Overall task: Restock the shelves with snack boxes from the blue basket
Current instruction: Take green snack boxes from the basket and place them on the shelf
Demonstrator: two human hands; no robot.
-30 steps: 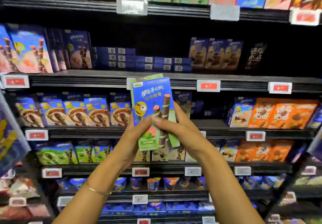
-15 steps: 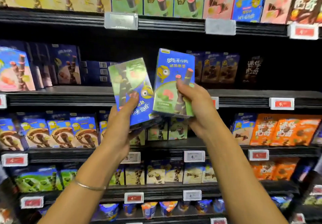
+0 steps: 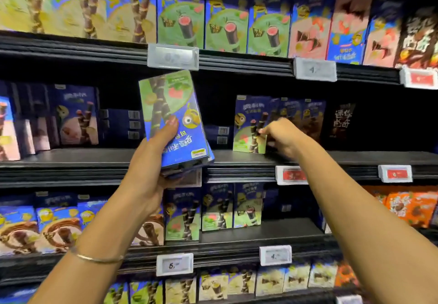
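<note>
Head camera looks up at a wall of snack shelves, with both your arms raised in front of it. Your left hand [image 3: 151,161] grips a stack of snack boxes [image 3: 173,114] from below and behind, holding it in the air in front of the middle shelf [image 3: 94,157] and tilted slightly to the left. The top box is green and blue and faces you upside down, its printed name at the bottom. Your thumb [image 3: 169,126] lies pressed flat across the front of that box. The other fingers are behind the stack and hidden, so their position cannot be told. The stack's lower edges show more than one box, though the exact count is unclear. A thin bracelet [image 3: 99,258] circles your left wrist. Your right hand [image 3: 282,135] reaches out to the middle shelf, where a single box [image 3: 246,123] of the same green-and-blue design stands upright on the board. Your fingertips [image 3: 262,131] pinch its right edge. Just beside it on the right stands a row of dark brown boxes [image 3: 305,116], partly behind your hand. A red price tag [image 3: 292,175] sits on the shelf rail below your right wrist. A row of green boxes [image 3: 225,26] stands upright on the shelf above, and matching boxes [image 3: 216,209] stand on the shelf beneath the stack.
</note>
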